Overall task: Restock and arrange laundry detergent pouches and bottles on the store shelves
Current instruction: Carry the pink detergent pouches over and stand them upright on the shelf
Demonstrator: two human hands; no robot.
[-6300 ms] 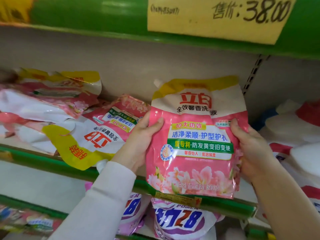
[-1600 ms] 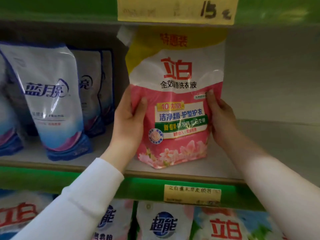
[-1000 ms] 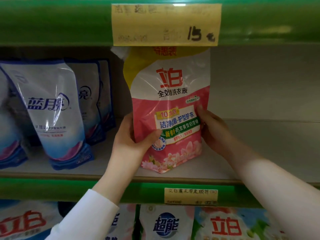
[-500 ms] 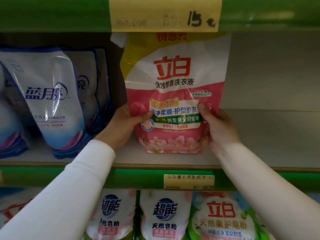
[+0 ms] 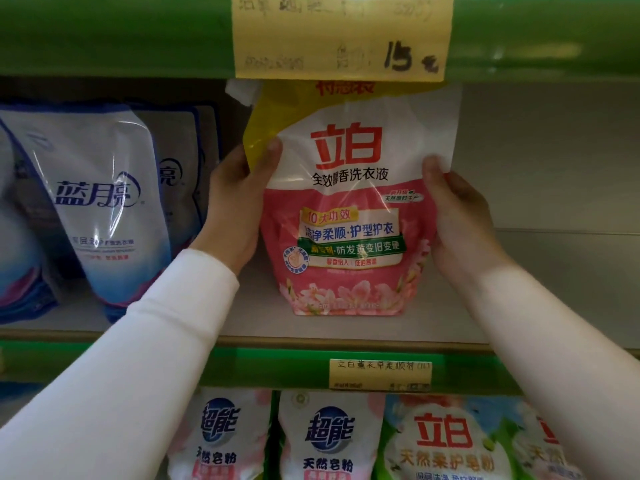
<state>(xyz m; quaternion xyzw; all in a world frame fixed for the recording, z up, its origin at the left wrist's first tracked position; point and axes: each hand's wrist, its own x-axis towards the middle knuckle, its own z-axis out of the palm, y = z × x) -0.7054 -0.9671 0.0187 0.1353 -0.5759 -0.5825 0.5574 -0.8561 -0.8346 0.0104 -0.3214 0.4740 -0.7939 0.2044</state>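
One pink, white and yellow plastic detergent pouch [image 5: 349, 209] stands upright on the grey shelf board [image 5: 519, 289], its top behind one yellow paper price tag [image 5: 341, 36]. Left hand [image 5: 235, 209] and right hand [image 5: 457, 220] each grasp one side edge, thumbs on the front. At least three blue-white pouches [image 5: 93, 202] stand to its left.

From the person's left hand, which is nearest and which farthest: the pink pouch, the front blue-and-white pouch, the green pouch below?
1. pink pouch: held by the left hand, on its right.
2. front blue-and-white pouch: same shelf, to its left.
3. green pouch: lower shelf, down to the right.
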